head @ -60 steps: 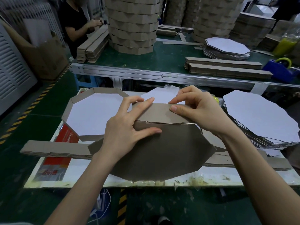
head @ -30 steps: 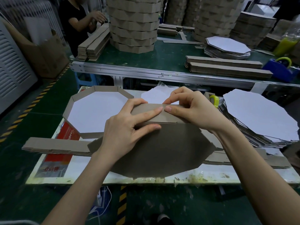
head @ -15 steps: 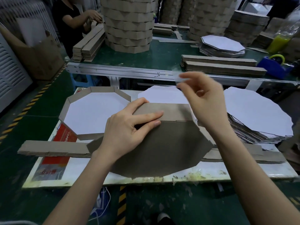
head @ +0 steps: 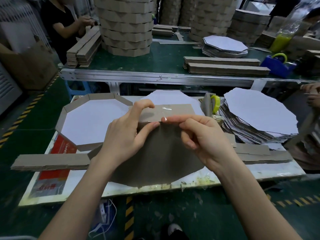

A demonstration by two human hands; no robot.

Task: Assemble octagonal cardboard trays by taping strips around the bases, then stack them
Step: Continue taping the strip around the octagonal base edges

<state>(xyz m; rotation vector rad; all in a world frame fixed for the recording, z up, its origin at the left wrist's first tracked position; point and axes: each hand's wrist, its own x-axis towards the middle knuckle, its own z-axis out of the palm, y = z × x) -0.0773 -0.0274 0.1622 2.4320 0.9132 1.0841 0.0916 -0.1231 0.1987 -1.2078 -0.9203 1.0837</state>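
A brown octagonal base (head: 161, 156) stands tilted on the white worktable, underside towards me. A cardboard strip (head: 180, 110) lies folded up along its top edge. My left hand (head: 126, 134) grips the strip against the base, with the fingers curled over the top and the thumb on the base. A short piece of clear tape (head: 166, 112) lies across the strip. My right hand (head: 204, 141) pinches its lower end at the seam, with the forefinger stretched along the strip's lower edge.
A finished tray (head: 91, 122) lies at left, and a stack of white bases (head: 259, 116) at right beside a tape dispenser (head: 212, 106). Flat strips (head: 50, 161) lie under the base. Another person's hand (head: 311, 96) shows at the right edge. The far bench carries tall tray stacks (head: 124, 26).
My right hand left the strip, lifted away to the right, and came back with a piece of clear tape, which now lies on the strip. My left hand kept its grip.
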